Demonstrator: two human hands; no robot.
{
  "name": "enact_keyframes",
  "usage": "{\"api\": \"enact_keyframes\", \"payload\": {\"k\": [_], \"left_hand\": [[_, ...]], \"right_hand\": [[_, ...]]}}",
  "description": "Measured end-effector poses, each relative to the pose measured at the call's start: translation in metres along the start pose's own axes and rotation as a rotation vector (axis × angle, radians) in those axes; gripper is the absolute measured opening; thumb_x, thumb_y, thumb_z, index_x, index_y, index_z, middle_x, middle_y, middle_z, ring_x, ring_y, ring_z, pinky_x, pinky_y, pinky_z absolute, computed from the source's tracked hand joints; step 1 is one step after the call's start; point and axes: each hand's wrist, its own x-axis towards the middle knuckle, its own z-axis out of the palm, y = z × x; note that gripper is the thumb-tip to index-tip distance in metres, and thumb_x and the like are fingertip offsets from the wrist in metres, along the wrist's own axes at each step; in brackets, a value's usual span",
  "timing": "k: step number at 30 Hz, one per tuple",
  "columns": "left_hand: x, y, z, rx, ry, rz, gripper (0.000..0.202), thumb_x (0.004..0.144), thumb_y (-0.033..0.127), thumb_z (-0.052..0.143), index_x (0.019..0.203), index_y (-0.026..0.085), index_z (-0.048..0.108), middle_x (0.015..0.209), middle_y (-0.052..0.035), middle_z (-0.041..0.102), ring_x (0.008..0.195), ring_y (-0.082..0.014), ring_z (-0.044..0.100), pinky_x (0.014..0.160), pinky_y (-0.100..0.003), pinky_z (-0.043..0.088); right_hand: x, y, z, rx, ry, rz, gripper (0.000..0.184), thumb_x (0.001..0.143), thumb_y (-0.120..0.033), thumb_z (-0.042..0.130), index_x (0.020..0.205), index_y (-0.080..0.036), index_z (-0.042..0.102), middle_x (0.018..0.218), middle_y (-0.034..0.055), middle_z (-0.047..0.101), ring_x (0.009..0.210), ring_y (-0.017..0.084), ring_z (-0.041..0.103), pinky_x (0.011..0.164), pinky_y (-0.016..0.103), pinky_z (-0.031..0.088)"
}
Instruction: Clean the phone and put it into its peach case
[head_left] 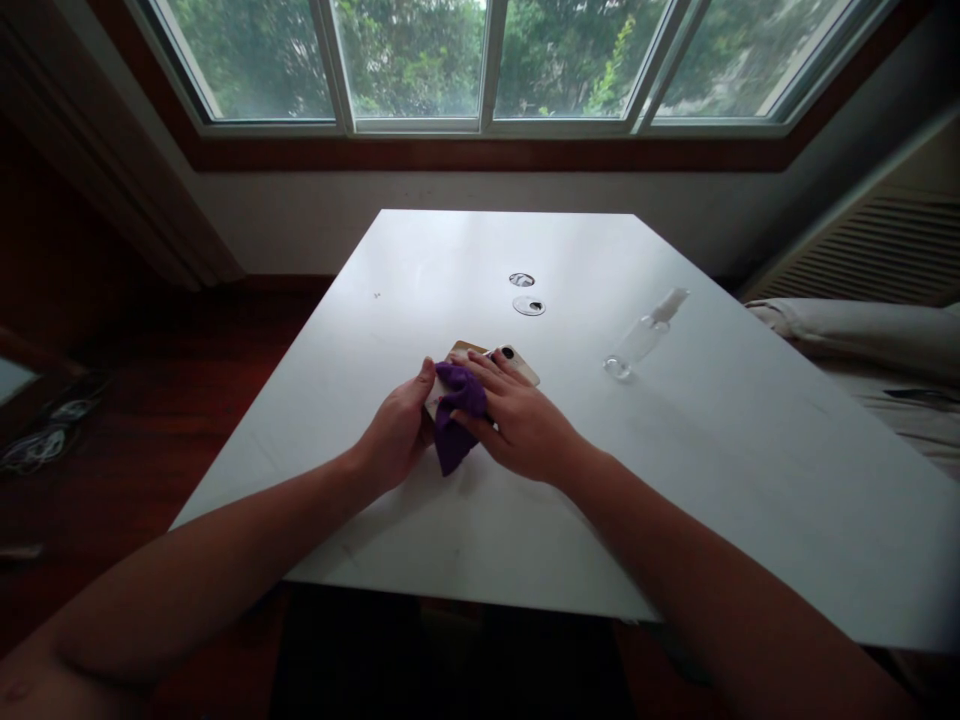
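**Two hands, a purple cloth and a phone**

The right hand (517, 425) presses a purple cloth (455, 420) flat on a phone (517, 362) lying on the white table (450, 250). The left hand (397, 430) touches the phone's other side. A clear spray bottle (645, 335) lies nearby — on its side.

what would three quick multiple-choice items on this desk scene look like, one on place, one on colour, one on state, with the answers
1. Where does the spray bottle lie relative to the phone?
A. right of it
B. left of it
C. on top of it

2. What colour is the cloth?
A. yellow
B. purple
C. white

3. How is the spray bottle positioned?
A. upright
B. held in a hand
C. lying on its side

Answers:
1 A, it rests on the white table, apart from the phone, to the right.
2 B, purple shows between the left hand and the right hand.
3 C, its length lies flat on the tabletop, untouched.
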Motion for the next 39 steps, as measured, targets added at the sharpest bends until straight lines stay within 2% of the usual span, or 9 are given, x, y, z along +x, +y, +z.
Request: {"api": "enact_keyframes", "payload": {"k": [4, 7, 16, 19, 21, 24, 28, 32, 39], "left_hand": [[0.001, 0.005, -0.002, 0.028, 0.027, -0.013, 0.049, 0.102, 0.051, 0.052, 0.120, 0.008, 0.066, 0.105, -0.0174, 0.071, 0.081, -0.0243, 0.069, 0.062, -0.035, 0.060], [0.000, 0.008, -0.001, 0.013, 0.020, 0.011, 0.048, 0.102, 0.050, 0.053, 0.122, 0.009, 0.066, 0.109, -0.0180, 0.071, 0.085, -0.0261, 0.070, 0.064, -0.037, 0.061], [0.004, 0.004, -0.002, -0.074, 0.061, 0.044, 0.032, 0.101, 0.039, 0.057, 0.110, 0.011, 0.069, 0.089, -0.0095, 0.072, 0.079, -0.0181, 0.070, 0.067, -0.025, 0.057], [0.006, 0.007, -0.004, -0.043, 0.105, 0.052, 0.032, 0.100, 0.041, 0.060, 0.107, 0.011, 0.067, 0.092, -0.0106, 0.071, 0.078, -0.0196, 0.069, 0.063, -0.027, 0.058], [0.006, 0.009, -0.005, -0.020, 0.136, 0.062, 0.032, 0.098, 0.040, 0.060, 0.109, 0.010, 0.066, 0.099, -0.0128, 0.071, 0.083, -0.0225, 0.070, 0.063, -0.030, 0.060], [0.005, 0.012, -0.006, -0.001, 0.150, 0.120, 0.032, 0.095, 0.037, 0.064, 0.112, 0.010, 0.065, 0.109, -0.0142, 0.070, 0.090, -0.0248, 0.070, 0.066, -0.034, 0.063], [0.005, 0.012, -0.007, 0.100, 0.154, 0.226, 0.041, 0.089, 0.036, 0.073, 0.122, 0.014, 0.064, 0.117, -0.0129, 0.069, 0.097, -0.0243, 0.069, 0.072, -0.034, 0.064], [0.007, 0.011, -0.012, 0.323, 0.250, 0.363, 0.048, 0.089, 0.039, 0.074, 0.131, 0.017, 0.064, 0.122, -0.0115, 0.070, 0.102, -0.0252, 0.069, 0.079, -0.036, 0.062], [0.006, 0.014, -0.023, 1.252, 0.149, 0.795, 0.035, 0.102, 0.033, 0.057, 0.131, 0.018, 0.070, 0.127, -0.0085, 0.070, 0.119, -0.0238, 0.063, 0.106, -0.039, 0.050]], "right_hand": [[-0.002, 0.031, -0.001, -0.092, 0.100, 0.314, 0.055, 0.108, -0.039, 0.036, 0.154, -0.010, 0.047, 0.158, 0.0171, 0.045, 0.151, 0.037, 0.035, 0.127, 0.061, 0.019], [-0.003, 0.033, 0.002, -0.110, 0.159, 0.391, 0.058, 0.107, -0.037, 0.037, 0.154, -0.005, 0.045, 0.156, 0.0222, 0.046, 0.151, 0.038, 0.035, 0.126, 0.062, 0.021], [-0.001, -0.019, 0.011, 0.025, 0.021, -0.184, 0.048, 0.103, -0.023, 0.046, 0.146, -0.005, 0.053, 0.160, 0.0195, 0.041, 0.153, 0.031, 0.033, 0.130, 0.053, 0.020], [-0.003, 0.000, 0.005, 0.078, 0.173, 0.000, 0.039, 0.103, -0.022, 0.046, 0.138, -0.013, 0.062, 0.145, 0.0132, 0.060, 0.139, 0.030, 0.053, 0.127, 0.055, 0.025], [-0.004, 0.018, -0.001, 0.111, 0.351, 0.255, 0.030, 0.102, -0.027, 0.050, 0.119, -0.014, 0.071, 0.118, 0.0126, 0.073, 0.112, 0.028, 0.069, 0.116, 0.053, 0.040], [-0.004, 0.038, -0.009, 0.232, 0.593, 0.577, 0.023, 0.094, -0.025, 0.054, 0.105, -0.017, 0.073, 0.094, 0.0075, 0.074, 0.088, 0.023, 0.069, 0.093, 0.043, 0.054], [0.000, 0.044, -0.013, 0.646, 0.736, 0.776, 0.020, 0.078, -0.017, 0.050, 0.091, -0.018, 0.066, 0.086, 0.0030, 0.069, 0.076, 0.017, 0.065, 0.071, 0.030, 0.055], [0.005, 0.032, -0.015, 0.856, 0.621, 1.005, 0.012, 0.081, -0.029, 0.051, 0.079, -0.019, 0.058, 0.067, 0.0017, 0.060, 0.056, 0.015, 0.056, 0.047, 0.024, 0.044], [0.005, 0.017, -0.009, 0.848, 0.183, 1.046, 0.057, 0.086, -0.075, 0.059, 0.077, -0.019, 0.058, 0.048, -0.0017, 0.047, 0.038, 0.011, 0.036, 0.035, 0.024, 0.024]]}}
